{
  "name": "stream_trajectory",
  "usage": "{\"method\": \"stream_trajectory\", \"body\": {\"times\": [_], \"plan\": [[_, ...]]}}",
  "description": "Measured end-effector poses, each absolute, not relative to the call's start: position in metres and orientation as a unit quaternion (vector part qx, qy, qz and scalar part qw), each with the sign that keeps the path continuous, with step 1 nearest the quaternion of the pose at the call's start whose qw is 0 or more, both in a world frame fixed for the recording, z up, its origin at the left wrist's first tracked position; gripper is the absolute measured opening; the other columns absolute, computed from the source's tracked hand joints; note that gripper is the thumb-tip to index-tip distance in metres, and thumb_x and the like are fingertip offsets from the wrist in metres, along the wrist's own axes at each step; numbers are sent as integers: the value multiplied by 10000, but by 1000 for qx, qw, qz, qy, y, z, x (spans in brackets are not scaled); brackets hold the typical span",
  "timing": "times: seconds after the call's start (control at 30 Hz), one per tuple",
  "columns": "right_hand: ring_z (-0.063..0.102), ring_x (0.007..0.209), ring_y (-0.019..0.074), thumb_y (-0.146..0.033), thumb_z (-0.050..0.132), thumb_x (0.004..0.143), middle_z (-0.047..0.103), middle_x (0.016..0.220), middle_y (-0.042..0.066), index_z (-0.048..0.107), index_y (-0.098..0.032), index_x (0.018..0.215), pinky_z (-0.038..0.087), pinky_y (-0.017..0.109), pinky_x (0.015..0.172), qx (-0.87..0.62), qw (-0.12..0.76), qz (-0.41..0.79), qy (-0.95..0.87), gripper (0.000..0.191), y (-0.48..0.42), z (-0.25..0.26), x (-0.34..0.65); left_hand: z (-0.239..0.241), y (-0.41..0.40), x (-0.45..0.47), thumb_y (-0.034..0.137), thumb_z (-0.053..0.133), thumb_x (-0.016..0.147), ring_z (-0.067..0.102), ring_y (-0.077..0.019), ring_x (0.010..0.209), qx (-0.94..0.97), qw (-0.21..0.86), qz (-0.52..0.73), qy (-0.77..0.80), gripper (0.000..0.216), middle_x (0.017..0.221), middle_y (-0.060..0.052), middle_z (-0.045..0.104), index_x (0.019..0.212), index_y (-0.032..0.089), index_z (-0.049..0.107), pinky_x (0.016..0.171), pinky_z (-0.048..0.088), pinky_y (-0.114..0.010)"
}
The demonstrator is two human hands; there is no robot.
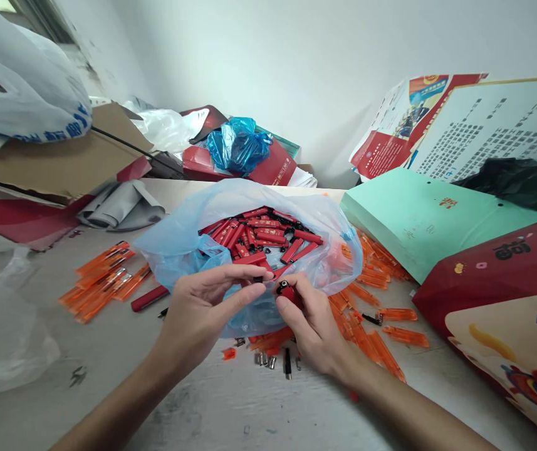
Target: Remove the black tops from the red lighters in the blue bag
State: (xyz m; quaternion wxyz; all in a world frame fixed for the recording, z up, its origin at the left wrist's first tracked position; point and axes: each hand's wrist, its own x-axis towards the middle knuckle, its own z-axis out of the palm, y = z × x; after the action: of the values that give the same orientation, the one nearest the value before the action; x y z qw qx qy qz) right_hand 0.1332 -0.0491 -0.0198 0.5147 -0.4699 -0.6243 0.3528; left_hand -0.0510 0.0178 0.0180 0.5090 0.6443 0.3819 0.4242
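Observation:
Between the thumb and index finger of my left hand (212, 300) is a small black piece (258, 279). My right hand (315, 322) is closed around a red lighter body (292, 294), its black top end facing up and toward the left hand. The two pieces are close but apart. Just behind both hands lies an open translucent blue plastic bag (174, 244), heaped with red lighter bodies (268, 235) and small black bits. On the table below my hands are small metal caps (265, 360), a black-and-silver part (287, 363) and an orange scrap (229, 354).
Orange transparent lighters (94, 291) lie in a bundle at left, with more orange ones (381, 351) scattered at right. A red lighter (150, 298) rests left of the bag. A mint-green box (418, 213) and a red printed bag (498, 300) stand at right; cardboard (103, 150) is at left.

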Motion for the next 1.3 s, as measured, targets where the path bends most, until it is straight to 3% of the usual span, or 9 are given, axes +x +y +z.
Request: {"method": "stream_trajectory", "body": {"times": [0.27,0.53,0.63,0.8,0.93,1.1,1.3], "plan": [[626,845,174,-270,529,1065,706,1010,31,617,-229,1207,518,316,776,-446,523,338,-642,172,-49,-23,131,12,4,-43,179,859,832,769,-183,964,644,480,474,362,225,997,40,842,955,367,872,925,631,-304],[685,905,205,-288,531,1064,735,1009,44,618,-236,1225,554,340,784,-449,517,331,-650,190,-50,-25,131,5,-1,-45,205,881,835,721,-185,878,675,405,487,379,234,952,50,809,997,368,839,821,605,-339],[684,882,207,-282,532,1063,728,964,40,615,-235,1242,552,341,755,-452,509,319,-660,203,-51,-24,131,3,-2,-46,205,875,846,747,-188,911,682,394,492,371,210,959,64,816,975,364,826,854,609,-344],[707,939,188,-242,543,1062,758,1119,63,609,-230,1285,572,339,823,-435,519,307,-668,233,-51,-22,131,3,-4,-45,187,870,857,762,-160,906,691,378,501,359,221,962,95,828,965,372,817,898,614,-318],[719,941,191,-237,547,1060,764,1113,67,615,-224,1276,582,340,825,-437,518,304,-669,226,-51,-22,132,4,-4,-45,179,870,861,769,-142,905,703,362,501,351,236,973,114,832,974,377,809,897,614,-297],[715,1023,183,-208,552,1064,757,1216,72,606,-223,1308,575,329,895,-430,515,307,-675,251,-51,-23,132,6,-4,-45,156,858,874,789,-149,888,736,315,506,320,229,993,90,847,991,345,806,883,620,-323],[707,982,170,-200,548,1069,751,1142,49,602,-223,1314,569,302,880,-429,515,304,-677,252,-51,-24,134,4,-1,-44,72,831,880,805,-178,907,776,236,524,260,271,1019,31,856,1046,284,802,849,638,-356]]}}
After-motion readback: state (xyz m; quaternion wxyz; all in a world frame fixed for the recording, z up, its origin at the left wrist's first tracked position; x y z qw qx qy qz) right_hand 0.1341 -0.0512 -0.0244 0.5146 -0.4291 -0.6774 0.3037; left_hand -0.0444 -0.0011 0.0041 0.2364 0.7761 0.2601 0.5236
